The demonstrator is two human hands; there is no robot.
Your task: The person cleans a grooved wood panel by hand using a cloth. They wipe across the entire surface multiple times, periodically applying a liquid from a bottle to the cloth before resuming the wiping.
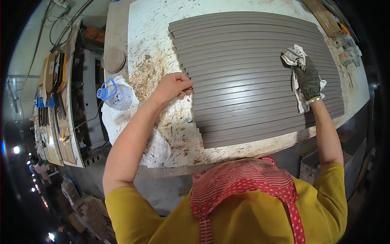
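Many long grey-brown slats point(260, 81) lie side by side on the table, making one wide panel with uneven left ends. My bare left hand point(174, 86) is at those left ends, its fingers curled and drawn together; whether they pinch a slat end is hidden. On the right part of the panel, my right hand point(307, 81) wears a dark knitted glove and is closed on a crumpled white rag point(295, 56). Cloth sticks out above the glove and on both sides of it, against the slats.
Left of the panel, a clear plastic jug point(120, 97) with a blue cap and handle rests on white cloth point(115, 122). A round lid-like disc point(113, 59) lies farther back. Bottles point(350, 55) and a wooden board point(321, 17) sit along the right edge. Brown residue stains the white tabletop point(148, 40).
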